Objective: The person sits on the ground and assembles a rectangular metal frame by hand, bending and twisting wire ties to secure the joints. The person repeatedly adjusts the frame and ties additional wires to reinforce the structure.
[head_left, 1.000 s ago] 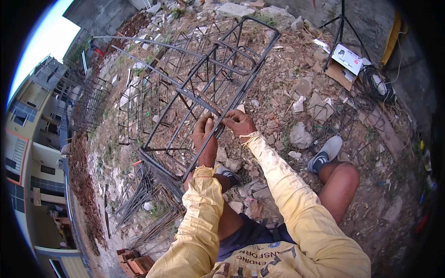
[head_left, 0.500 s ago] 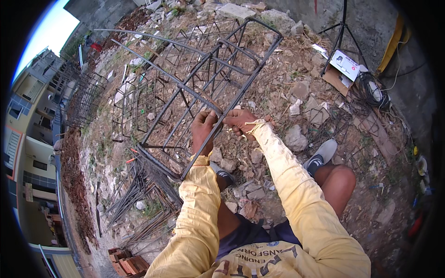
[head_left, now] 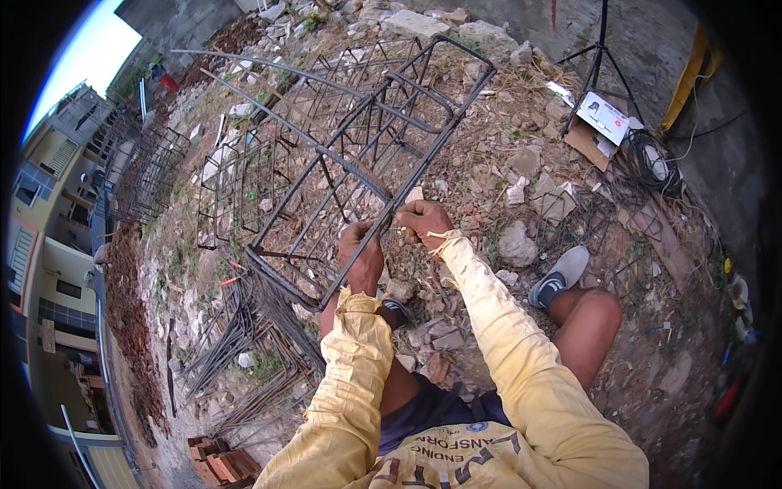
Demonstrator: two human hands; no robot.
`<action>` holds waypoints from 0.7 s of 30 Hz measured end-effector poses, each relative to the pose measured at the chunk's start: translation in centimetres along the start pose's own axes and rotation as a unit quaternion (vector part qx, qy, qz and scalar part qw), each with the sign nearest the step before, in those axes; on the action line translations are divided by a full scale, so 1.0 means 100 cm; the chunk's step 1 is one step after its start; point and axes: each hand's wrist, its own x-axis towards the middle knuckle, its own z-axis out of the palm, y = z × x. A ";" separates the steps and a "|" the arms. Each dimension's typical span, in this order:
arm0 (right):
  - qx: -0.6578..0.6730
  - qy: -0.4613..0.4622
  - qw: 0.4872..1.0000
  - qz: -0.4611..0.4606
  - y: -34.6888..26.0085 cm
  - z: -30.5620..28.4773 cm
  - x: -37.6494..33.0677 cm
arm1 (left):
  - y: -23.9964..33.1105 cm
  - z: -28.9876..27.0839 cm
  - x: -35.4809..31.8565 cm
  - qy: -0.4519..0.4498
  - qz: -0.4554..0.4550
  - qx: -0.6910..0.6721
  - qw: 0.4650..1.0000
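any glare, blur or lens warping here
In the head view, sky upper left is washed out nearly white; buildings bend along the left rim; a red thing at lower right is dim and blurred; left hand, right hand and steel cage look reasonably clear.

Outdoor site, daylight. Ground brown and uneven, strewn with broken stone and dry grass. Grey wall at upper right; another grey wall at upper left, beside bright sky. Reddish earth bank runs along the left, before pale buildings with a small dark window.
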 end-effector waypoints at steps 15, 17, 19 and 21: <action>0.073 0.070 0.990 -0.102 0.031 0.021 -0.024 | 0.055 0.010 -0.036 -0.085 -0.311 -0.467 0.823; 0.037 0.086 0.989 -0.112 0.030 0.024 -0.031 | 0.046 0.009 -0.038 -0.105 -0.319 -0.489 0.805; 0.058 0.095 0.990 -0.091 0.026 0.028 -0.035 | 0.038 0.012 -0.036 -0.129 -0.314 -0.497 0.798; 0.135 0.100 0.985 -0.032 0.022 0.033 -0.037 | 0.037 0.014 -0.038 -0.111 -0.317 -0.490 0.804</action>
